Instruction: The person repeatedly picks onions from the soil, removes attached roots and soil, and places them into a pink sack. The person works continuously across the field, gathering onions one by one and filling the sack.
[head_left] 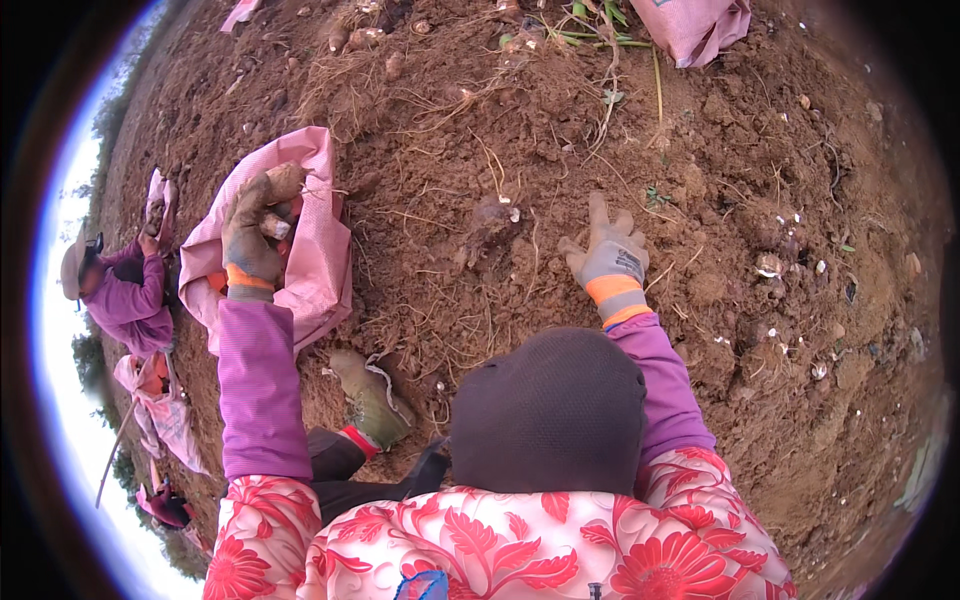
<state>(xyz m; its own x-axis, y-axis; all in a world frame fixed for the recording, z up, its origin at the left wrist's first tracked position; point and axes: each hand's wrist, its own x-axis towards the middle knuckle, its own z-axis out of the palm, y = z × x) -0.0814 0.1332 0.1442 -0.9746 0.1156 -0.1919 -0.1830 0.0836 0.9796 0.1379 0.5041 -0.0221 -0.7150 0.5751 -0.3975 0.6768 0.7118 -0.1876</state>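
Note:
My left hand point(252, 235), in a grey work glove with an orange cuff, is at the mouth of a pink woven sack point(325, 270). Its fingers curl around a brown root tuber point(286, 182); a second tuber with a pale cut end point(273, 226) shows beside the palm. The sack's lower contents are mostly hidden. My right hand point(612, 252), gloved the same way, reaches over loose brown soil with its fingers spread and nothing in them. Left of it, a soil-covered clump with roots point(490, 225) lies on the ground.
Another pink sack point(695, 30) stands at the far edge, near green stalks point(600, 35) and several tubers point(365, 38). A green shoe point(372, 398) rests below my sack. At left, a person in purple point(135, 295) crouches near more pink sacks point(165, 410). Pale fragments point(768, 265) dot the right-hand soil.

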